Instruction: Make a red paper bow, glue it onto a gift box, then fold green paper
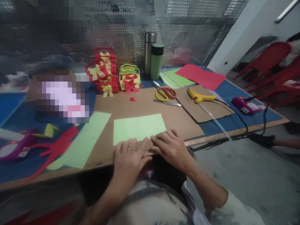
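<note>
A light green sheet of paper (pixel 140 126) lies on the brown cardboard (pixel 187 125) in front of me. My left hand (pixel 128 156), with a ring on one finger, rests at the sheet's near left edge, fingers stretched out and thumb apart. My right hand (pixel 171 148) lies at the near right edge, its fingers extended and close to the left fingertips. Between and under the hands, the sheet's near edge is partly hidden. Another long green paper strip (pixel 90 140) slants to the left, beside red cut paper (pixel 59 147).
Behind are red paper baskets (pixel 106 75), a yellow basket (pixel 129 82), a steel flask (pixel 147 56) and a green bottle (pixel 156 62). Scissors (pixel 162 93), a yellow glue gun (pixel 199 96) and a purple box (pixel 247 104) with cables lie right. Red paper (pixel 201 76) sits at the back.
</note>
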Motion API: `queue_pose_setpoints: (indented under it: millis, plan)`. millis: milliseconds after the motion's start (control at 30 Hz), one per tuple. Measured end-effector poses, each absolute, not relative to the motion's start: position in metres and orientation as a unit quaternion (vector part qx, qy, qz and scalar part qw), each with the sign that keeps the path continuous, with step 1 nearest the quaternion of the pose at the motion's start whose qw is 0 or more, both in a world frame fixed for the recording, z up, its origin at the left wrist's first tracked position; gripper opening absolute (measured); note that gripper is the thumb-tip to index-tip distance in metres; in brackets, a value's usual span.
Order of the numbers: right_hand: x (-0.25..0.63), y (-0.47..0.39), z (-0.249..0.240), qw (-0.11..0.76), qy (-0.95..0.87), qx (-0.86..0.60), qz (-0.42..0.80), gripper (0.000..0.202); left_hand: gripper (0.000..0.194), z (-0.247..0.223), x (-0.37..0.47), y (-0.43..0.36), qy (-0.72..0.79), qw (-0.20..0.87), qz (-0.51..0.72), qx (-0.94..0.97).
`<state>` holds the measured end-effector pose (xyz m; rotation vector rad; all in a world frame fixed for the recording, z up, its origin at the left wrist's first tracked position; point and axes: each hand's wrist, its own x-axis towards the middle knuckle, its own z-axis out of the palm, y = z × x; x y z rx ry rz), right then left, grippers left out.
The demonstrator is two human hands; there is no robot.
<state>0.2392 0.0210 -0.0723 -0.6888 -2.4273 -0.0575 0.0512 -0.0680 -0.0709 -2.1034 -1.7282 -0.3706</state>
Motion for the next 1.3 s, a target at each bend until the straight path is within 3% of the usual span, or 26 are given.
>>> queue_pose_setpoints:
  millis: [800, 1100, 1167, 1300]
  plan:
    - [0.276, 0.029, -0.072, 0.32, -0.901, -0.293, -0.007, 0.02, 0.053, -0.065, 0.053, -0.069, -0.631, 0.168, -0.098, -0.751]
    - [0.252, 0.029, -0.054, 0.301, -0.907, -0.293, -0.016, 0.036, 0.06, -0.07, 0.056, -0.07, -0.637, 0.163, -0.105, -0.746]
    - [0.241, 0.032, -0.051, 0.265, -0.918, -0.29, 0.058, 0.034, 0.061, -0.072, 0.056, -0.07, -0.637, 0.167, -0.108, -0.745]
    - [0.227, 0.047, -0.043, 0.095, -0.913, -0.381, 0.108, 0.032, 0.06, -0.075, 0.057, -0.072, -0.639, 0.158, -0.111, -0.745]
